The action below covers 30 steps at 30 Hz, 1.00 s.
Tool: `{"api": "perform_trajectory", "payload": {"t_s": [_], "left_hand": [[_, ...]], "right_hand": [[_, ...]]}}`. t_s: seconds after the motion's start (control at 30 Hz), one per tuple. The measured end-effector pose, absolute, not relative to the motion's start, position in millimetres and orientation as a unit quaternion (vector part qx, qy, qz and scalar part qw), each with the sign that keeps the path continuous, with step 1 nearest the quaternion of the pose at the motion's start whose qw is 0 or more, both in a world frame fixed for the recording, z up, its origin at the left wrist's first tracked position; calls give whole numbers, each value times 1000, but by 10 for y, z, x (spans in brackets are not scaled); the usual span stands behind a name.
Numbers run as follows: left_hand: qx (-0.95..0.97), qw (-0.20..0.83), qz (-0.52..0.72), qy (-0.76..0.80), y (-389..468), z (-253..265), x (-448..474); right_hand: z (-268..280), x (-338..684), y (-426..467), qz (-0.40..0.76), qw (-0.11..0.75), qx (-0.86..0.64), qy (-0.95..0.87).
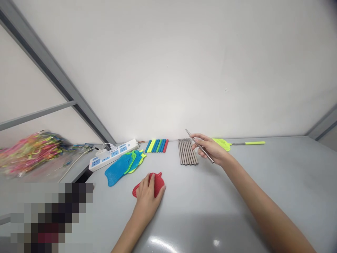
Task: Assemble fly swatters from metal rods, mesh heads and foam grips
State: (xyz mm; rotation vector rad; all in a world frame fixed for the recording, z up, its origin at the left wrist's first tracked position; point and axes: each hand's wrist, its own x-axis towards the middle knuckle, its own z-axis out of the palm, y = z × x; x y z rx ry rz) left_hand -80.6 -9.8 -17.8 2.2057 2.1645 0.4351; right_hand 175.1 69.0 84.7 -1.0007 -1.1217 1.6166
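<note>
My left hand [149, 193] lies over a red perforated fly swatter head [159, 182] on the table. Its fingers are spread across the head, and the thumb rests by the right edge; part of the head is hidden beneath. My right hand [209, 149] is raised, pinching a thin metal rod [206, 155] that slants with its narrower end up to the left. Just left of that hand, several similar metal rods [185, 153] lie side by side. Behind it, a yellow-green fly swatter [238, 143], with metal shaft and handle, lies near the wall.
Blue, green and yellow swatter heads [118, 168] overlap at the left, in front of a white power strip [105, 160] with plugs. Several coloured handle tubes [157, 146] line up near the wall. Bagged colourful items [37, 151] and a metal frame post [60, 75] stand farther left.
</note>
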Motion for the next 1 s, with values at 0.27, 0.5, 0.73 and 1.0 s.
{"api": "perform_trajectory", "payload": {"t_s": [0.27,0.5,0.73,1.0], "left_hand": [[807,5,117,579,-89,41,-673],[828,-1,127,546,-12,87,-482],[846,5,112,521,216,179,-319],[844,36,116,522,281,239,-347]], "right_hand": [[1071,1845,554,698,511,-279,-418],[683,1724,365,679,485,-350,-426],[67,1663,273,628,565,-403,-351],[-215,1494,401,557,684,-408,-233]]}}
